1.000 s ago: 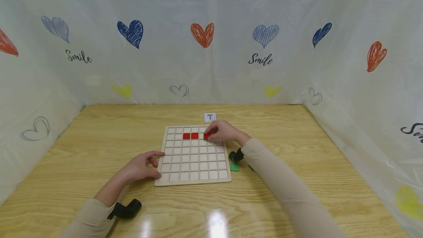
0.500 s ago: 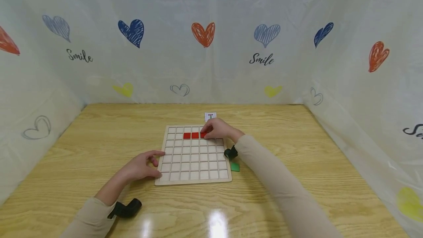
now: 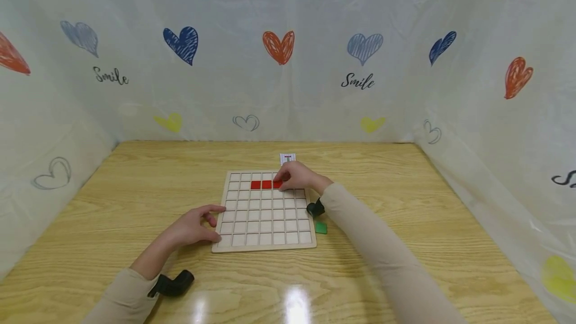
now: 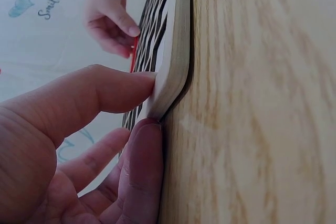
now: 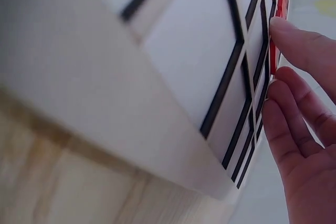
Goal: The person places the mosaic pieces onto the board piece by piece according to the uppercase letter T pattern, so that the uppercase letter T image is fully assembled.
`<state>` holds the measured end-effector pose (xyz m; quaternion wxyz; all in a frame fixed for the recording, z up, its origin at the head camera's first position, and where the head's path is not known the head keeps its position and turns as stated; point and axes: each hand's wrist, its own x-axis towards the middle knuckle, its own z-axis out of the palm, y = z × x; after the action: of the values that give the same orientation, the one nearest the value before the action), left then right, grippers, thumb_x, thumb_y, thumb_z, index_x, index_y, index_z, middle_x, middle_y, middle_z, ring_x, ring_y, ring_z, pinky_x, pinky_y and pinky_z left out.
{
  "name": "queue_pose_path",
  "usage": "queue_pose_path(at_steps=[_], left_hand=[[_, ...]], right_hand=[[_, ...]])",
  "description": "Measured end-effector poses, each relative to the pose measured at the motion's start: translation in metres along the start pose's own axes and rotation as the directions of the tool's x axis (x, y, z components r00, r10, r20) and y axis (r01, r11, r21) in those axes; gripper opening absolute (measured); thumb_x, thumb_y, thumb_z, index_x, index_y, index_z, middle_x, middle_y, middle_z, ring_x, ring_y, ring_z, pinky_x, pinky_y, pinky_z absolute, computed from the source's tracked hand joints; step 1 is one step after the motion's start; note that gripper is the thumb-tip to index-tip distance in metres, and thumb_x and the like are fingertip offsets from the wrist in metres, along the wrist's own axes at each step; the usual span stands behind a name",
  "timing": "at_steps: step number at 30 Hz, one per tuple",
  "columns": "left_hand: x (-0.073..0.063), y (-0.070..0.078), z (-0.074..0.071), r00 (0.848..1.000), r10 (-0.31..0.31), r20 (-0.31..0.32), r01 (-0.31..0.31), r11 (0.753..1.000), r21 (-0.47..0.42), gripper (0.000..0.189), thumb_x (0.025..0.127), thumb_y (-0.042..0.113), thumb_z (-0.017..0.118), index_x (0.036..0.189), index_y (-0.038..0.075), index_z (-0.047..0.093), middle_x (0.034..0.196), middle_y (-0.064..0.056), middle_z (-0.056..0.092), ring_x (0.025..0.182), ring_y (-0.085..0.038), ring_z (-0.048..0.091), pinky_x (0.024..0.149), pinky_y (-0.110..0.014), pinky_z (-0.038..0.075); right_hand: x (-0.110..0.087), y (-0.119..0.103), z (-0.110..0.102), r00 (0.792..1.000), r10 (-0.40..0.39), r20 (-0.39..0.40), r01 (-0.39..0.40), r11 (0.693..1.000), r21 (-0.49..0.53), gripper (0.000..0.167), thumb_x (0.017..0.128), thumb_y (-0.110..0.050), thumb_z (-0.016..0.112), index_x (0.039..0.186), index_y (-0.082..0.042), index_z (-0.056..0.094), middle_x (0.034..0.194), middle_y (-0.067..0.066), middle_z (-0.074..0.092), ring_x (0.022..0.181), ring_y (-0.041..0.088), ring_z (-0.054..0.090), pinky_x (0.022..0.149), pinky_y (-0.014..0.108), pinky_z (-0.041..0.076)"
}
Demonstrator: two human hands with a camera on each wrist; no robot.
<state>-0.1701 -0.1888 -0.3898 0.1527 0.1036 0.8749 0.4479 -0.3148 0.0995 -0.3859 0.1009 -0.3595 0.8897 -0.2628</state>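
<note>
A light wooden grid board (image 3: 260, 226) lies on the table with two red square tiles (image 3: 261, 185) side by side in its second row from the back. My right hand (image 3: 300, 176) holds a third red tile (image 3: 277, 184) between thumb and fingertips at the cell to their right. In the right wrist view the thumb touches this red tile (image 5: 273, 59). My left hand (image 3: 193, 226) rests at the board's left edge, thumb at the near corner, index finger farther along. The left wrist view shows the thumb on the board's rim (image 4: 176, 51) and a bent finger against its side.
A small printed card (image 3: 287, 157) with a coloured grid pattern lies behind the board, partly hidden by the right hand. One green tile (image 3: 321, 228) sits beside the board's right edge. The wooden table (image 3: 148, 174) meets a curtain (image 3: 315, 104) with hearts at the back.
My right hand has moved left with the red tile, bringing it beside the other two in the row; over the last half second it stays there. The left hand keeps its place.
</note>
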Motion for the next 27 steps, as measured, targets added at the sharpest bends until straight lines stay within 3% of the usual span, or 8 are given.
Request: queue_pose_path(at_steps=[11, 22, 27], left_hand=[[-0.002, 0.001, 0.0, 1.0, 0.006, 0.009, -0.006, 1.0, -0.019, 0.069, 0.069, 0.002, 0.077, 0.13, -0.005, 0.047, 0.087, -0.008, 0.048, 0.063, -0.018, 0.039, 0.058, -0.028, 0.035], [0.0, -0.001, -0.003, 0.999, 0.035, 0.017, -0.035, 0.999, 0.011, 0.067, 0.07, 0.006, 0.076, 0.129, -0.005, 0.047, 0.086, -0.008, 0.048, 0.062, -0.017, 0.04, 0.059, -0.029, 0.035], [0.001, -0.001, -0.001, 1.0, 0.004, 0.003, -0.004, 1.0, 0.006, 0.068, 0.068, 0.006, 0.077, 0.129, -0.003, 0.049, 0.086, -0.008, 0.049, 0.064, -0.018, 0.039, 0.06, -0.028, 0.035]], right_hand=[[-0.018, -0.004, -0.007, 0.999, -0.045, 0.008, 0.044, 0.997, 0.057, 0.022, 0.082, -0.005, 0.07, 0.104, -0.003, 0.07, 0.097, 0.003, 0.06, 0.088, 0.014, 0.054, 0.079, 0.025, 0.044], [-0.044, -0.013, -0.009, 0.994, -0.105, 0.04, 0.103, 0.993, 0.051, 0.021, 0.082, -0.004, 0.069, 0.103, -0.004, 0.071, 0.094, 0.001, 0.059, 0.085, 0.012, 0.053, 0.08, 0.027, 0.045], [-0.057, -0.014, -0.008, 0.994, -0.103, 0.048, 0.099, 0.992, 0.075, 0.022, 0.081, -0.004, 0.07, 0.103, -0.004, 0.071, 0.094, 0.001, 0.06, 0.084, 0.013, 0.053, 0.079, 0.028, 0.044]])
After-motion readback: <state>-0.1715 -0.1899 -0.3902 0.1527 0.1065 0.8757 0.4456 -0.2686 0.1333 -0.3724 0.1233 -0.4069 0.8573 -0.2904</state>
